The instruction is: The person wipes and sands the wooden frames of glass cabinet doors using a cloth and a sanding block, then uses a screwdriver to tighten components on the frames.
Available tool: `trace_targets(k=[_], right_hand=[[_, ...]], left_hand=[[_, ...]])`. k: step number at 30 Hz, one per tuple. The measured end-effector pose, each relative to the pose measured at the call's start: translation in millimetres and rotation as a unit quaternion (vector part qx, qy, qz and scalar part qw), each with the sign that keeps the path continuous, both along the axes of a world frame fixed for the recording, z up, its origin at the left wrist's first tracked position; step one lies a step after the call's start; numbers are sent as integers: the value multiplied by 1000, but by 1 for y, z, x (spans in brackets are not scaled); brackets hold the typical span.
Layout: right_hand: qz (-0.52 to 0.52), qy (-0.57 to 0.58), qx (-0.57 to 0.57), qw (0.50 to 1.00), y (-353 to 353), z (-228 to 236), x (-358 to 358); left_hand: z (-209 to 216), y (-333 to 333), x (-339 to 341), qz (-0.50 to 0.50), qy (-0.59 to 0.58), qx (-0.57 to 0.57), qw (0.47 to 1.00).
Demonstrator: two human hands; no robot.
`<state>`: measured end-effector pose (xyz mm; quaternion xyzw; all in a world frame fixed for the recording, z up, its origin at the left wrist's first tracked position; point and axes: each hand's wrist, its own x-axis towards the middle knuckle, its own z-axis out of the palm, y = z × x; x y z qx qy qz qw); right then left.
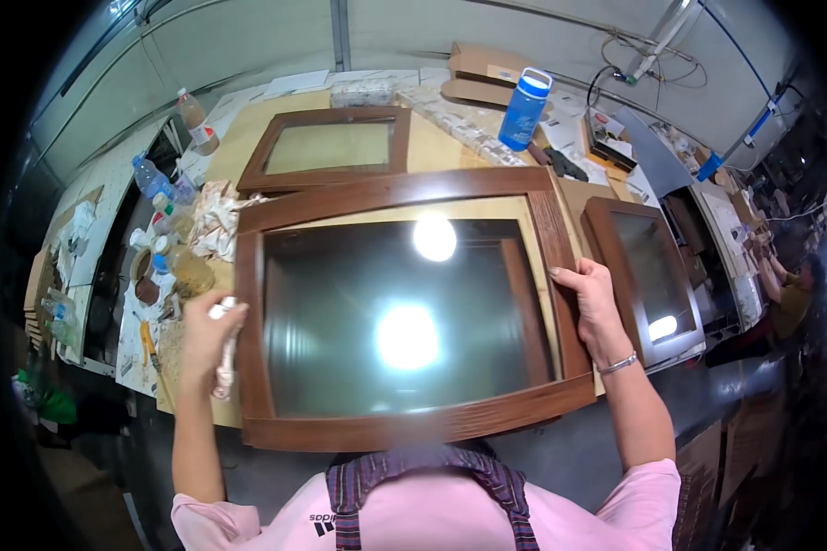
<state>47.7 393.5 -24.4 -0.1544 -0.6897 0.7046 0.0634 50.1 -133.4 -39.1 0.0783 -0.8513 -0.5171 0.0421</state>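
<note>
A brown wood-grain frame [423, 186] spans the space in front of me. Within its opening shows a glass pane [340, 331] with a dark border, reflecting two bright lights; a pale strip shows along the top and right. My right hand [594, 298] grips the frame's right side, thumb on its face and fingers hidden behind. Beside the left side, my left hand [211, 332] is closed round a crumpled white cloth [224, 367]; whether it also touches the frame, I cannot tell.
A smaller brown glazed frame [331, 142] lies behind, and another [648, 275] stands at the right. At left are plastic bottles [188, 266], crumpled rags [216, 220] and a yellow-handled tool [147, 344]. A blue bottle [524, 110] stands at the back; another person [790, 294] is far right.
</note>
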Motion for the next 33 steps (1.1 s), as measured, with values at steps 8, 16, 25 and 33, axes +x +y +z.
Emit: trace_targets(k=[8, 16, 25, 33], right_hand=[[31, 72, -62, 995, 22, 27, -23], [0, 57, -98, 994, 18, -2, -24], [-33, 39, -75, 996, 17, -21, -6], [-22, 65, -79, 994, 12, -1, -2]], left_hand=[[35, 36, 0, 79, 86, -15, 993], [89, 262, -52, -158, 294, -105, 937], [12, 199, -25, -242, 435, -339, 798], [28, 37, -10, 84, 163, 2, 983]])
